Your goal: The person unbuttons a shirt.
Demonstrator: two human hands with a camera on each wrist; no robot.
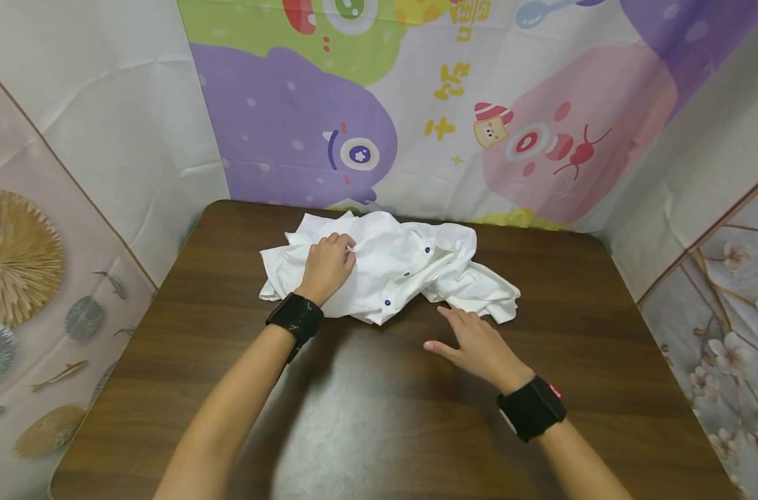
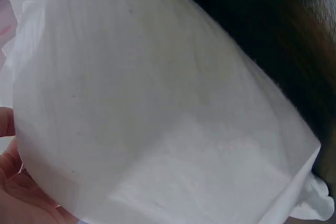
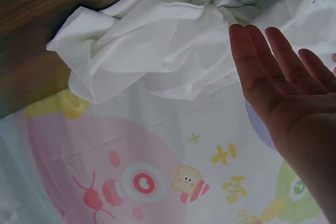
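Observation:
A crumpled white shirt [image 1: 379,260] with dark blue buttons lies toward the back of the brown table. My left hand [image 1: 329,265] is over its left part, curled fingers pinching a bit of the cloth. In the left wrist view the shirt's fabric [image 2: 147,93] fills most of the picture, and part of the left hand [image 2: 26,192] shows at the lower left edge. Just in front of the shirt's right end hovers my right hand [image 1: 482,347], fingers extended, thumb apart, holding nothing. The right wrist view shows that hand [image 3: 294,87] beside the rumpled fabric [image 3: 152,51].
The wooden tabletop [image 1: 366,410] extends in front of the shirt and to both sides. Behind it hangs a cartoon-printed cloth [image 1: 429,173]. Patterned panels stand left [image 1: 104,229] and right [image 1: 738,333]. Each wrist wears a black band.

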